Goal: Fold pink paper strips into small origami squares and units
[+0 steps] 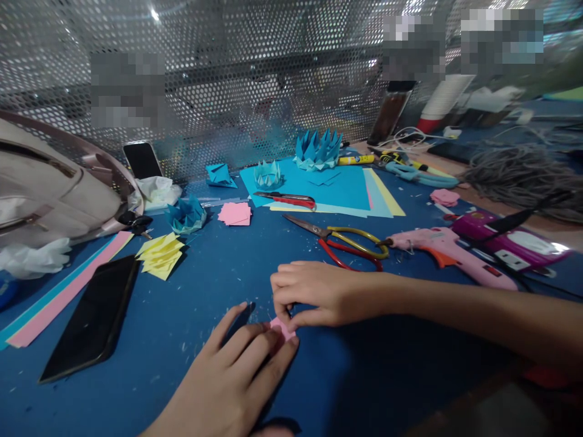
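— Folding, by the look of it: both hands are on a small pink paper square [283, 328] lying on the blue table [218, 273], near and centre. My left hand [237, 370] lies flat, fingers pressed together, fingertips holding the paper down. My right hand [319, 294] curls over it, thumb and forefinger pinching its far edge.

— So what does the next move call for?

— I'd judge a crease is being set; it needs the edges lined up and firm pressure along the fold.

— And the surroundings?

— Red-handled scissors [341, 240] lie just beyond the right hand, and a pink glue gun [444, 252] to their right. Yellow folded pieces [160, 255] and a dark phone [93, 318] sit left; blue paper sheets [328, 188] lie far, before a perforated metal screen [255, 79].
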`<state>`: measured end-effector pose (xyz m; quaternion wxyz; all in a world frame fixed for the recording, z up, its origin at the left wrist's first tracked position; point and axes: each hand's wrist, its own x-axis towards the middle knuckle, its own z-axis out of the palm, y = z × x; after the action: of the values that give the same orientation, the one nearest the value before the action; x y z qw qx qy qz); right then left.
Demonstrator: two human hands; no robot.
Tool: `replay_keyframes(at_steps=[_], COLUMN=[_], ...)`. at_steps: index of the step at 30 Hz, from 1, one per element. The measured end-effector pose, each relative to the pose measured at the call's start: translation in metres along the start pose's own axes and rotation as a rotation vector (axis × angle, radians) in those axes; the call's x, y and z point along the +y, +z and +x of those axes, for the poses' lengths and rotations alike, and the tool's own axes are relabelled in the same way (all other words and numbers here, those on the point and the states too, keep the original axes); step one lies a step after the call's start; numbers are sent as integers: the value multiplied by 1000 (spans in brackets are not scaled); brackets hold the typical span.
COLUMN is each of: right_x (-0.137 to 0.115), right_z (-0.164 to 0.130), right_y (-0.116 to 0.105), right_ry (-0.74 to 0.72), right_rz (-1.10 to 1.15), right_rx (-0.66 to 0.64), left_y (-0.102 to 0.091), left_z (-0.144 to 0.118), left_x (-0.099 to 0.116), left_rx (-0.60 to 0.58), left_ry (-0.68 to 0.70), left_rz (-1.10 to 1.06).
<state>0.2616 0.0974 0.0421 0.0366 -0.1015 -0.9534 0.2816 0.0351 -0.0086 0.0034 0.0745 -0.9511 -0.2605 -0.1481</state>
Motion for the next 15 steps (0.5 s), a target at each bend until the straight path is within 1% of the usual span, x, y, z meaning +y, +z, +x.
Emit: replay_keyframes(at_steps=[5,7,9,12,15], right_x=[1,3,6,8,7], right_z=[0,-2,-5,-9,-11], right_y=[-2,-5,-8,-13,-17], right_ry=[44,36,-27,-145,-192], right_rz=[64,92,85,6,-74], right_rx=[51,50,44,52,8], left_y=[1,1,0,0,0], left_z=[1,1,1,0,0], left_x=[1,2,2,2,2], left_rx=[5,3,-5,-15,-21], left_ry=[-13,-22,-28,-25,-27], left_rz=[-14,-22,-28,-26,-29])
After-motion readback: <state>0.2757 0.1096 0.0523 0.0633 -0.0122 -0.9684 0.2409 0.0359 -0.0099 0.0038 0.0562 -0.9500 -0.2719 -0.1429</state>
